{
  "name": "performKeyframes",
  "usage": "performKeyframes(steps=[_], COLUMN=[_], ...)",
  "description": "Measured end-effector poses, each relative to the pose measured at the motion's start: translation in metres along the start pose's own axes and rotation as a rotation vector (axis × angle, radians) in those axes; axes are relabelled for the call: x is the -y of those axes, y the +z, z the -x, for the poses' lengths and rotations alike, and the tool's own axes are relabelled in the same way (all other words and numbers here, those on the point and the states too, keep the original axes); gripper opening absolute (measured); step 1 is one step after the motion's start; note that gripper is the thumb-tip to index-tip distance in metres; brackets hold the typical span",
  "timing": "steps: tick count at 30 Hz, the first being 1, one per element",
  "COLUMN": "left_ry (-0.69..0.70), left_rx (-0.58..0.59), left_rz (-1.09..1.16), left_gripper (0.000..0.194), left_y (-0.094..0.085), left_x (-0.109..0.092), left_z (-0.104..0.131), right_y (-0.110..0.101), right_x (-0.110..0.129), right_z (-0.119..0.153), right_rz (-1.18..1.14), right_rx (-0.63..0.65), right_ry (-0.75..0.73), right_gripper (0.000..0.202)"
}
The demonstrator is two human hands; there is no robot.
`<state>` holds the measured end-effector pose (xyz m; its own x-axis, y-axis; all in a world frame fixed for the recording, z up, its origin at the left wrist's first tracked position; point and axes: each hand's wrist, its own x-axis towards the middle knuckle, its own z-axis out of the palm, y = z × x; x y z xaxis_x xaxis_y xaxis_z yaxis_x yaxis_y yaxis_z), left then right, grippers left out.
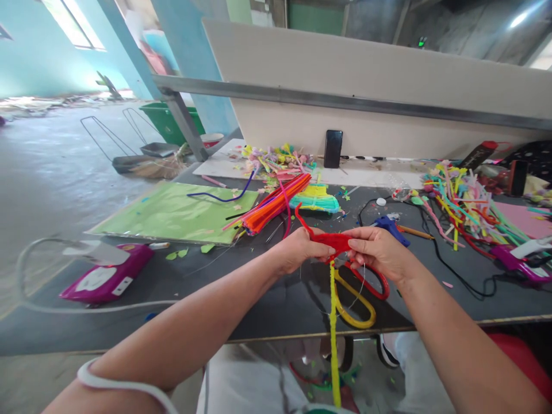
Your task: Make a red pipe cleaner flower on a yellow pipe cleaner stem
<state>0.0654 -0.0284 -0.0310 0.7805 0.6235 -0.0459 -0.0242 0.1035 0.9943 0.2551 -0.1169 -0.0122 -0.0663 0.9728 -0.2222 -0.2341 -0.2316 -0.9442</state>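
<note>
Dark grey flat table (267,316): near its front edge, a fuzzy red chenille strip (331,244) is raised, with a thin yellow chenille stem (333,333) hanging down across that edge. Left hand (298,251) and right hand (382,250) pinch the strip's opposite ends, thumbs uppermost. Yellow-and-red-handled scissors (364,324) lie below, partly covered by the right hand.

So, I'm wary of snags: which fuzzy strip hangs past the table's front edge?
The yellow strip, dangling below the red piece pinched by the left hand and right hand; the blue strip instead lies partly over the green packet.
</note>
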Motion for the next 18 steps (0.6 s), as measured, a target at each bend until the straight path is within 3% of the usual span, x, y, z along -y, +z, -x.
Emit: performKeyframes(steps=[7,10,12,15,16,18], left_ry=[-0.023,0.055,0.189,0.499,0.601,0.740], left_rx=[-0.010,-0.059,-0.219,-0.521,-0.560,-0.526], left_rz=[0.110,0.080,-0.049,-0.455,-0.608,-0.868], left_gripper=[0.030,0.037,0.037,0.024,0.018,0.010], left_y=[0.001,0.001,0.000,0.003,0.005,0.011], left_x=[0.002,0.001,0.001,0.000,-0.001,-0.002], left_z=[-0.004,-0.006,-0.006,-0.001,0.001,0.006], right_y=[0.002,-0.001,-0.003,-0.004,-0.003,0.001], right_x=[-0.001,0.002,0.004,0.005,0.005,0.005], right_z=[-0.003,-0.003,-0.004,-0.004,-0.005,-0.005], right_rz=[-0.025,0.035,0.067,0.102,0.120,0.164], right_rx=[-0.135,-0.240,-0.300,-0.347,-0.356,-0.374], right_ry=[-0.062,-0.118,-0.147,-0.167,-0.170,-0.171], right_gripper=[0.028,0.029,0.027,0.023,0.022,0.021])
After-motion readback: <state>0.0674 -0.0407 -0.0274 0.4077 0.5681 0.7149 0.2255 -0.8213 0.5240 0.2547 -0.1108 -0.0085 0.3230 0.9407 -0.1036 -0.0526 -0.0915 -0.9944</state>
